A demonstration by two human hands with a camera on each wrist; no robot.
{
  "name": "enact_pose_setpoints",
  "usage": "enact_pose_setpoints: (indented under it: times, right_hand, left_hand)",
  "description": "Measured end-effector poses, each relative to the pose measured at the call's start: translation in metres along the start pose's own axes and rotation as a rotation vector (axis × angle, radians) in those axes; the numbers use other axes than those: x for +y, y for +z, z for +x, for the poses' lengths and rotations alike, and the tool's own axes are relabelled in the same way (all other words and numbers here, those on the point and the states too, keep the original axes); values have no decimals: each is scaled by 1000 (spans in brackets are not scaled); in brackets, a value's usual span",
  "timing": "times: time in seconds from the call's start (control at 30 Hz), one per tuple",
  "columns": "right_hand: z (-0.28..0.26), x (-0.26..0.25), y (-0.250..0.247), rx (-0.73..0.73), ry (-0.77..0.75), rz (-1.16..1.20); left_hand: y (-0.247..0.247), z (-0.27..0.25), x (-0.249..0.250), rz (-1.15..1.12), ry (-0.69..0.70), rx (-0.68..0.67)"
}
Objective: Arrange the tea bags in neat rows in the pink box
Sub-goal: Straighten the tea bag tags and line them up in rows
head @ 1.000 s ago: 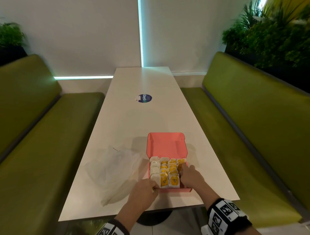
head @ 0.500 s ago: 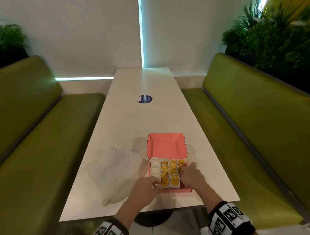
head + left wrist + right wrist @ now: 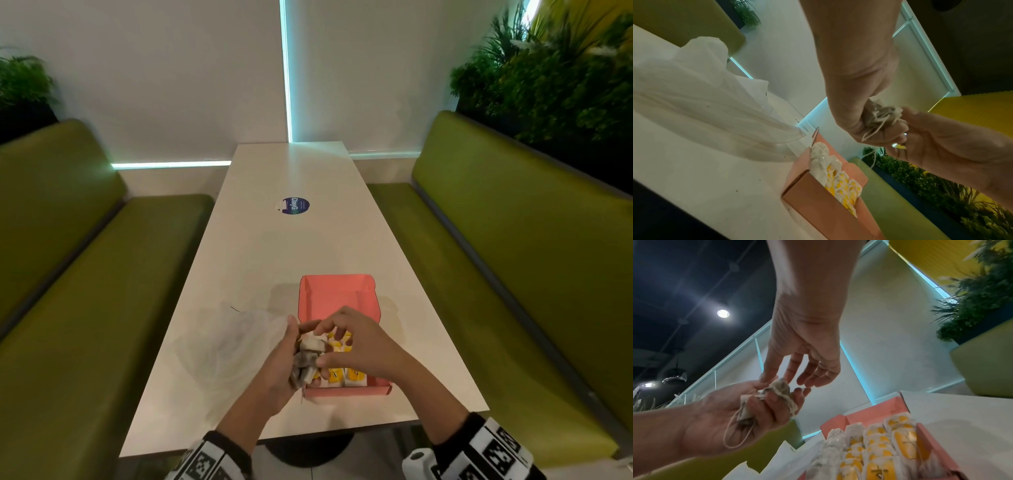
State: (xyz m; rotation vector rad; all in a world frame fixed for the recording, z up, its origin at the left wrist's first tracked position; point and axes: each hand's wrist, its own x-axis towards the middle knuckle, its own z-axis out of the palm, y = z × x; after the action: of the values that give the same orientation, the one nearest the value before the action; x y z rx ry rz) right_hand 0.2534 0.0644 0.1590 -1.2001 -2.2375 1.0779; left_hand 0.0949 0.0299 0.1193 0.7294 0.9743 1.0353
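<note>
Left hand [image 3: 281,363] grips a crumpled bunch of grey-white paper tea bags [image 3: 307,363] above the near-left corner of the open pink cardboard box [image 3: 337,294] on the worktop. Right hand [image 3: 356,346] – nearer – pinches its top end; remaining fingers [image 3: 813,376] loose.

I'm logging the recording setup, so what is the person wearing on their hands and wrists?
Both hands, left hand and right hand, are bare, no gloves. Each wrist carries a black band with white panels of black square-patterned markers: left wristband, right wristband. A small white cylindrical part sits on the right one.
</note>
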Motion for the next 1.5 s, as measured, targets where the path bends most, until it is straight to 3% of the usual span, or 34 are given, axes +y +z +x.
enact_pose_setpoints:
  times: [0.1, 0.2, 0.27, 0.37, 0.43, 0.53, 0.63, 0.83, 0.97, 1.2, 1.37, 1.5]
  right_hand:
    - [5, 0, 6, 122, -35, 54]
    - [7, 0, -1, 250, 38, 281]
    - [5, -2, -4, 179, 51, 285]
    - [4, -3, 4, 1, 37, 12]
    - [6, -3, 8, 45, 0, -72]
    - [9, -2, 4, 211, 116, 231]
    - [9, -3, -4, 268, 224, 536]
    - [8, -4, -5, 170, 254, 551]
    - [6, -2, -7, 194, 231, 427]
    - [3, 1, -14, 31, 177, 162]
    - [4, -1, -17, 116, 217, 446]
    - [2, -3, -14, -6, 287, 450]
  left_hand:
    - [2, -1, -2, 64, 23, 5]
    - [-2, 0, -4, 94, 55, 52]
    - [-3, 0, -5, 114, 61, 52]
    - [4, -1, -6, 146, 34, 36]
    - [8, -2, -5, 143, 24, 19]
    - [5, -5, -3, 176, 42, 24]
    - [-1, -9, -3, 125, 65, 65]
    - [3, -7, -2, 258, 150, 151]
    - [2, -4, -2, 282, 168, 236]
    - [3, -6, 0, 471, 254, 202]
    - [4, -9, 4, 659, 376, 190]
    - [2, -7, 5, 728, 508, 196]
